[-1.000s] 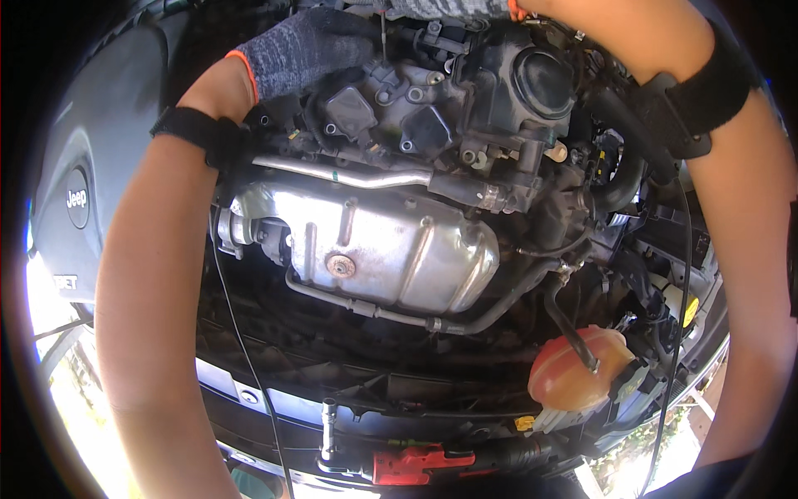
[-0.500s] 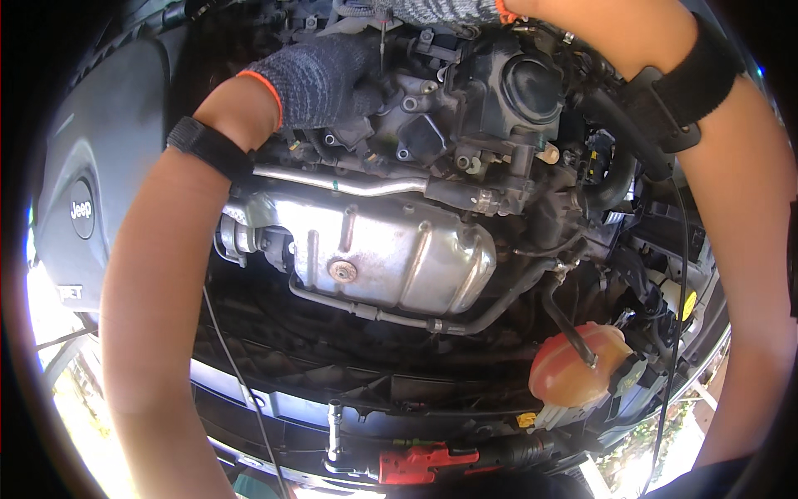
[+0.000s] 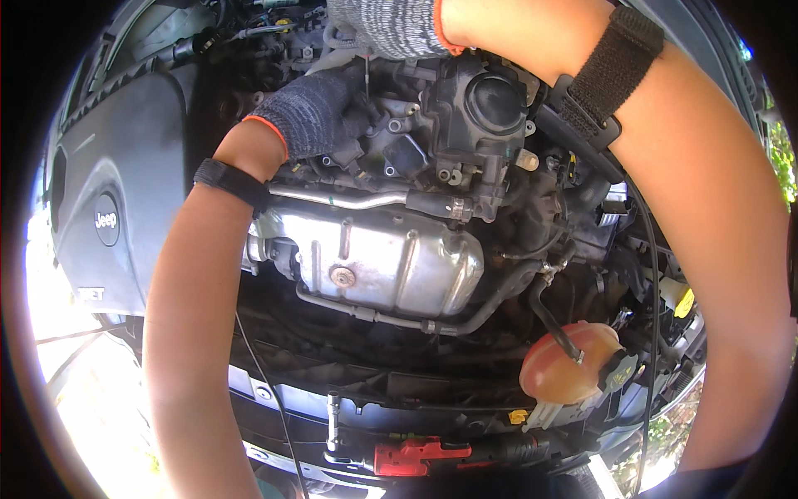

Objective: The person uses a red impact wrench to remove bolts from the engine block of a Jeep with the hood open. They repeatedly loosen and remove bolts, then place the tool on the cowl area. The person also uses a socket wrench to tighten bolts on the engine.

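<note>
Head view is looking down into an open engine bay, where both gloved hands are working on the upper engine. The left hand (image 3: 312,116), in a dark grey knit glove with an orange cuff, is pressing down among the black connectors (image 3: 411,154) just beside the throttle body (image 3: 490,104); its grip is curling closed around something there, though I cannot tell exactly which part. The right hand (image 3: 386,25), in a lighter grey glove, is reaching in at the top edge with a thin metal rod (image 3: 366,71) hanging just below it; its grip is mostly out of frame, so I cannot tell whether it is closed. Below them the silver heat shield (image 3: 374,258) is sitting bolted in place, the reddish coolant reservoir (image 3: 565,366) is capped, and a red-handled tool (image 3: 411,456) is lying unused on the front crossmember. Judging by this, the work seems to be in its middle: the grey engine cover (image 3: 116,191) is sitting off to the left, while the upper parts appear mounted and hoses attached.
</note>
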Motion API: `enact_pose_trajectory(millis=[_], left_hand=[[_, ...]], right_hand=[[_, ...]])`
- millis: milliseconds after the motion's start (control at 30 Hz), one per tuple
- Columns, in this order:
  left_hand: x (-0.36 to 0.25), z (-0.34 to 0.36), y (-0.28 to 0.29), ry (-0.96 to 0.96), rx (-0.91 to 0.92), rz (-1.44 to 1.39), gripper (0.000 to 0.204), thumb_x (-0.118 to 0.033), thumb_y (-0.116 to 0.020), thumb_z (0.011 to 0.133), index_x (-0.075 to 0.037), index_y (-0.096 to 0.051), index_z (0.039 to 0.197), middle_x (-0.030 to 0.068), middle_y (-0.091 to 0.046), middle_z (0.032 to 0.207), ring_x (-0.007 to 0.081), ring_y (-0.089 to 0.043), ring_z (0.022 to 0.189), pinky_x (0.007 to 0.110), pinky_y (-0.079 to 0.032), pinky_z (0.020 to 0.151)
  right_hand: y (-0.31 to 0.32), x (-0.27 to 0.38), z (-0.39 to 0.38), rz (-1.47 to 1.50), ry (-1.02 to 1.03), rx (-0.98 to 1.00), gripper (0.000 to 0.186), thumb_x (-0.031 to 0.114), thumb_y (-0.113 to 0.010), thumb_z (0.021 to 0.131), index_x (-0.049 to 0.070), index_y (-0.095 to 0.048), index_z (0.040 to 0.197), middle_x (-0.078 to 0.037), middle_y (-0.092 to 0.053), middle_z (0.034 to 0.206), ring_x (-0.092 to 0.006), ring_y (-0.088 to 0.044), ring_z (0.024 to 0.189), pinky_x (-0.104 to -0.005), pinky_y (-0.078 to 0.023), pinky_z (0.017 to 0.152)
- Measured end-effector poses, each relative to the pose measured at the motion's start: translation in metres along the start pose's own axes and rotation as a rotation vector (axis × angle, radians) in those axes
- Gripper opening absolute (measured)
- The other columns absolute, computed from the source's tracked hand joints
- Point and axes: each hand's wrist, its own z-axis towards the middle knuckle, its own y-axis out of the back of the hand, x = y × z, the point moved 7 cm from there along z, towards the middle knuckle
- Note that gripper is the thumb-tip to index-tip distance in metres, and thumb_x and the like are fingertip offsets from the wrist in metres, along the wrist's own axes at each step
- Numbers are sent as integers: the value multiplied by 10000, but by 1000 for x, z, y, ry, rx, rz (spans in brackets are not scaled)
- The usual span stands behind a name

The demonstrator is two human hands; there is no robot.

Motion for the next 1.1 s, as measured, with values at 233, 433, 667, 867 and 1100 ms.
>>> enact_pose_trajectory(millis=[233,433,667,867,1100], left_hand=[[-16,16,7,-31,-34,27,646,-331,-717,949,-46,-525,1497,271,-674,1355,454,-664,1227,486,-544,1056],[-6,7,5,22,-18,-40,593,-206,-717,941,-50,-558,1491,278,-685,1337,467,-665,1213,480,-548,1055],[-15,-10,31,137,-154,-139,510,-247,-752,928,-129,-661,1416,233,-721,1312,424,-699,1198,479,-565,1044],[14,-21,46,310,-127,-220,490,-307,-770,933,-62,-709,1353,250,-745,1245,427,-719,1140,452,-573,1002],[28,-54,58,377,-287,-540,572,-166,-821,857,-31,-668,1391,201,-767,1215,341,-746,1119,428,-599,962]], right_hand=[[-4,-22,-18,1,-40,74,194,165,-695,899,51,-842,955,-177,-800,924,-358,-779,886,-457,-622,788],[-4,-21,-12,64,-2,92,180,116,-694,900,61,-845,983,-169,-812,966,-351,-791,930,-449,-630,808],[7,-44,-46,145,-40,-97,229,171,-647,940,90,-823,1062,-196,-796,1092,-390,-756,1019,-454,-584,960],[82,-9,-159,109,-170,-301,285,187,-695,975,103,-756,1240,-164,-762,1122,-342,-728,1092,-431,-560,991],[103,12,-298,859,-858,11,433,159,-798,935,42,-689,1337,-143,-725,1240,-349,-704,1158,-409,-540,1049]])
